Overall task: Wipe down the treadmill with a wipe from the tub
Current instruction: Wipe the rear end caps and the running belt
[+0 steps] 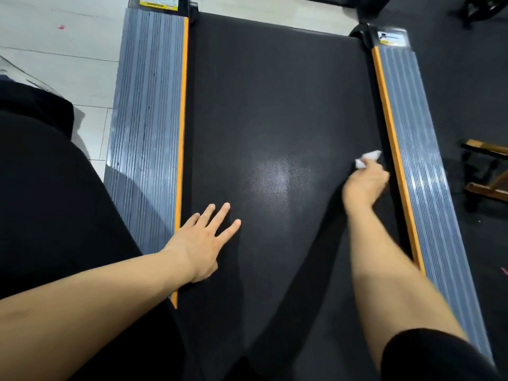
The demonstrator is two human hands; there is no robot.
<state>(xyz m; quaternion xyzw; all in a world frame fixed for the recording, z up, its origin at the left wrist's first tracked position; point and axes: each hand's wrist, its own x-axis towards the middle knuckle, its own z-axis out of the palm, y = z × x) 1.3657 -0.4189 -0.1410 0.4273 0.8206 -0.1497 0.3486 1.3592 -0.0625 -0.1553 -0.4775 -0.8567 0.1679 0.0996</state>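
Right hand (365, 182): curled closed around a white wipe (368, 158), knuckles up, pressing it down onto the treadmill belt (275, 92).
Wipe: crumpled, soft-looking, only a small bunch pokes out past the fingertips; it sits at the belt's right edge, just beside the orange strip (390, 127) there.
Left hand (202, 240): wide open and holding nothing, palm flat on the belt, fingers (220, 215) splayed and pointing up the belt.
Left hand's place: at the belt's left edge, with the heel of the hand close to the left orange strip (183, 133).
Belt: matte black, finely dotted texture, a pale sheen showing in the middle between the two hands.
Left side rail (148, 119): grey, ribbed with long parallel grooves, running along the belt's left flank, glossy in patches.
Right side rail (415, 133): same grey ribbed surface on the belt's right flank, catching light.
Rail labels: a yellow sticker (158, 2) at the far end of the left rail; the print is too small to read.
Sleeve: black fabric (428, 356) covers the right upper arm, nearest the camera; both forearms bare.
Floor left of the belt: pale tiles (68, 50), smooth.
Floor right of the belt: dark matting (467, 78), dull finish.
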